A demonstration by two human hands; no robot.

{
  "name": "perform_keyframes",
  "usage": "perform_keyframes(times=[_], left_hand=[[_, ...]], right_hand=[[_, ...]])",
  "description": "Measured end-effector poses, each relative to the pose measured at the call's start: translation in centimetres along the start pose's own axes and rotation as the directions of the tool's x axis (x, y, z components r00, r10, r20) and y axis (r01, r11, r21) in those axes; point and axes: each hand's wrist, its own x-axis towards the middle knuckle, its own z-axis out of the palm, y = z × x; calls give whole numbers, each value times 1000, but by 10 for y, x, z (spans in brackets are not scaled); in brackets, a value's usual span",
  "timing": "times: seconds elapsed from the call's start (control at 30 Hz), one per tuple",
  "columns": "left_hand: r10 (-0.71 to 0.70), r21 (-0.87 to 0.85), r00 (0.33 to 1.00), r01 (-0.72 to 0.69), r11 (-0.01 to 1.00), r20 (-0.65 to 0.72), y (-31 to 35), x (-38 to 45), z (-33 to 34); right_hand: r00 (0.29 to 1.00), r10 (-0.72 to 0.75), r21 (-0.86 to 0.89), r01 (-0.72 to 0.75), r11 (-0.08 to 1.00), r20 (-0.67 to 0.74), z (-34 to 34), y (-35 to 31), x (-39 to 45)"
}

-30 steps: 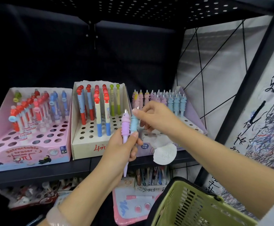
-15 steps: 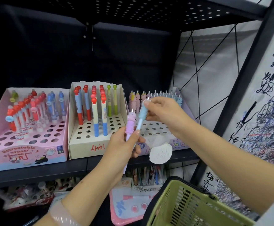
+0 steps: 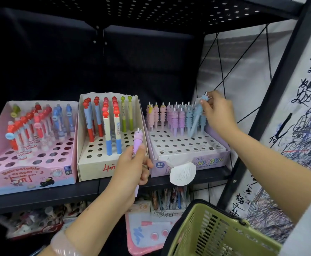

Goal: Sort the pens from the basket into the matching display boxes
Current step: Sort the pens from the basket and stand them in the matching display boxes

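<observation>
Reaching farther right now, the right hand (image 3: pixel 217 113) pinches a pale blue unicorn pen (image 3: pixel 197 119), slanted tip-down over the unicorn box (image 3: pixel 212 159); the left hand (image 3: pixel 132 169) grips an upright purple pen (image 3: pixel 138 141).

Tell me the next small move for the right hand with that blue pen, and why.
Probably lower it straight into a free hole beside the other blue pens. The right hand pinches the blue unicorn pen by its top, tilted, tip at the unicorn box tray, apparently not seated. The left hand holds the purple pen, which can wait.
</observation>
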Motion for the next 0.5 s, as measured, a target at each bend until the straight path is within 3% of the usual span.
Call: perform_keyframes(times=[0.2, 0.4, 0.5], left_hand=[[-40, -38, 999, 41, 998, 4, 0, 0, -1], [-11, -22, 1000, 11, 1000, -11, -1, 3, 1], [8, -15, 1000, -8, 1000, -9, -2, 2, 2]], right_hand=[[1000, -6, -88, 4, 996, -14, -2, 9, 1], [993, 38, -180, -17, 983, 111, 8, 8, 0], [951, 87, -276, -2, 961, 297, 13, 7, 2]])
